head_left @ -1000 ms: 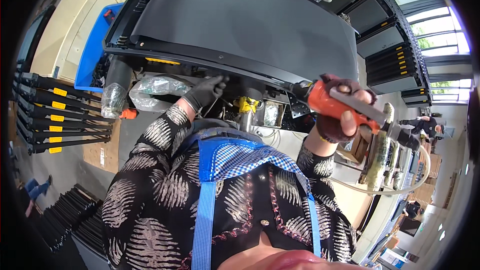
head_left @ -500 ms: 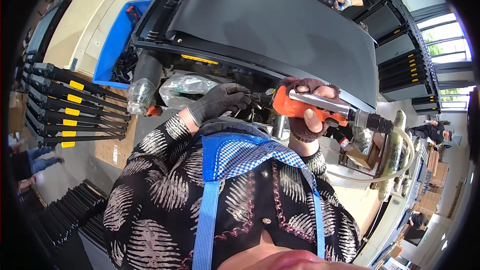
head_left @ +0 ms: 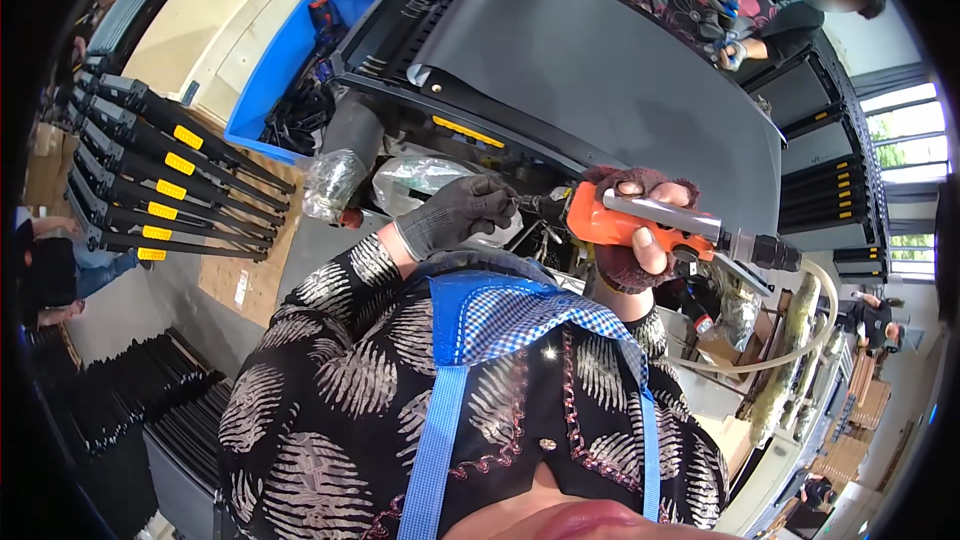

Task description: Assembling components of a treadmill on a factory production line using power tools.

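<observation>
Gripping the orange air screwdriver in our right hand, fingers wrapped round the body, thumb over the top. Left hand, in a grey glove, pinches narrow at the tool's nose, apparently steadying the bit or a screw; too small to tell which. Tool sits just above our chest, below the front edge of the treadmill deck. Long axis runs roughly level across the view, nose pointing to our left, air hose trailing off right. Progress, as we judge it: tool in hand and being loaded; nose not yet on the deck, so driving is still left.
</observation>
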`<state>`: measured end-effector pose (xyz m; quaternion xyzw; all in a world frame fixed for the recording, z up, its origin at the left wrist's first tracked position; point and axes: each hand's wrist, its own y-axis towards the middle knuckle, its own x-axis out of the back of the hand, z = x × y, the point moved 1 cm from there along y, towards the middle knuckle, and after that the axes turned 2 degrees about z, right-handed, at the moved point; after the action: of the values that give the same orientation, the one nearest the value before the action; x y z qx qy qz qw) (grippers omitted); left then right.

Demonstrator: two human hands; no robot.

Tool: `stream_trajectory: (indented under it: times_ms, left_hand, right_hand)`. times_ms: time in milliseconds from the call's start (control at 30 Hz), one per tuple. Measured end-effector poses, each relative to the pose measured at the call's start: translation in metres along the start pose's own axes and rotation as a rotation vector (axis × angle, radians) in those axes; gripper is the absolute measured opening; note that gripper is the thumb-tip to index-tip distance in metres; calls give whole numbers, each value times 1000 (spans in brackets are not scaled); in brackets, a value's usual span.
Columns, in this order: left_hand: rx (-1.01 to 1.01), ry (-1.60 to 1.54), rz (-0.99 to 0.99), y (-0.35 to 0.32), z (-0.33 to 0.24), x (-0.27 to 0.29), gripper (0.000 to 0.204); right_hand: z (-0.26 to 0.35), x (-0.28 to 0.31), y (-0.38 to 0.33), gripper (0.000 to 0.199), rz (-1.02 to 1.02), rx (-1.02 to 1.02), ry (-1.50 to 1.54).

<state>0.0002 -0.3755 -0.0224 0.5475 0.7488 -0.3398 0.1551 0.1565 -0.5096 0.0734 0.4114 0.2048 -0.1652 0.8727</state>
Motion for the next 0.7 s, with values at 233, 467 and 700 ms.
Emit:
stream_trajectory:
  times_ms: [233,467,700]
  left_hand:
    - [-187,172,59,-1,-5,30,37]
    - [-130,231,193,3,-16,66,32]
    - [-205,-230,99,19,-16,74,29]
  right_hand:
    - [-20,-4,11,33,71,-127,53]
    - [-39,-21,30,32,159,-197,118]
    - [-80,-32,47,32,138,-109,-42]
